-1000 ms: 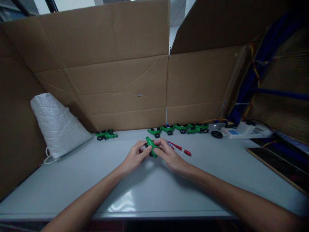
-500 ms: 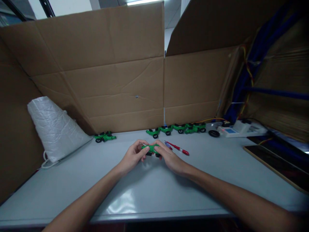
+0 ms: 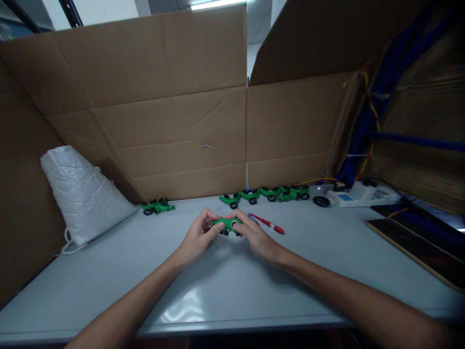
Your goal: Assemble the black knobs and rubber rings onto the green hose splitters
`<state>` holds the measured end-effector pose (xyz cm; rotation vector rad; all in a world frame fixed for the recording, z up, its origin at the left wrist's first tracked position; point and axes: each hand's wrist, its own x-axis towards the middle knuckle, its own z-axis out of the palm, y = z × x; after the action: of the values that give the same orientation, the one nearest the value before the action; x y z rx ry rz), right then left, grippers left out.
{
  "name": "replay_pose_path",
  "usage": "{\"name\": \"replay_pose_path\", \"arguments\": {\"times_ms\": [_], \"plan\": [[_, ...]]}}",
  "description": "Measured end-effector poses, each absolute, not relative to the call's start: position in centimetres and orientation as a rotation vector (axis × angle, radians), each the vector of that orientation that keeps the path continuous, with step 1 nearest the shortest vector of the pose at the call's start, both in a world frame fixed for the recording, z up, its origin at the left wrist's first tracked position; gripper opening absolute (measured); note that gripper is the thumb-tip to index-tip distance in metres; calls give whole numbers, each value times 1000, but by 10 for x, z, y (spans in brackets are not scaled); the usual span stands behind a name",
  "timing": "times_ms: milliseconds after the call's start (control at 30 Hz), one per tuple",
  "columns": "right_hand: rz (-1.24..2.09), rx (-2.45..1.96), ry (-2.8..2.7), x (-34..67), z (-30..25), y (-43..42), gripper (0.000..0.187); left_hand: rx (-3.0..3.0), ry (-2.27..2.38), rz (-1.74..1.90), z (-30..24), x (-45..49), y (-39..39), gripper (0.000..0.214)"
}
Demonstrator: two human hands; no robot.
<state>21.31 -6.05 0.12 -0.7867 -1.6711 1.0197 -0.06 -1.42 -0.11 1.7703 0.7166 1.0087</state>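
Observation:
Between my two hands, above the middle of the table, is a green plastic pipe fitting [image 3: 227,223] with black parts on its underside and a round opening towards its right end. My left hand [image 3: 201,234] grips its left end, thumb on top. My right hand [image 3: 256,238] closes on the right end, the thumb at the rim of the round opening. The fingers behind the piece are mostly hidden. Just beyond my right hand lie a red screwdriver [image 3: 268,223] and a blue pen-like tool [image 3: 251,217], partly covered by the hand.
Several similar green fittings [image 3: 271,195] line the back edge by the cardboard wall [image 3: 174,131], with more at the left [image 3: 157,207]. A white wrapped bundle [image 3: 85,194] leans at left. Black rings [image 3: 321,201], a power strip [image 3: 359,194] and a dark panel [image 3: 410,242] lie right.
The green fitting has turned slightly, and its round opening now shows beside my right thumb. Both hands stay in nearly the same place, still holding it.

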Motion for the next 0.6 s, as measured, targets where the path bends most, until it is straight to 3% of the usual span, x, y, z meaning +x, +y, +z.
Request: {"name": "replay_pose_path", "arguments": {"times_ms": [267,600], "plan": [[976,-809,-1659,212,-1,-63,29,1760,702,1015,0,1,-15,37],[967,-779,-1631,213,-1,-59,23,1862,726,1015,3,1,-20,37]]}}
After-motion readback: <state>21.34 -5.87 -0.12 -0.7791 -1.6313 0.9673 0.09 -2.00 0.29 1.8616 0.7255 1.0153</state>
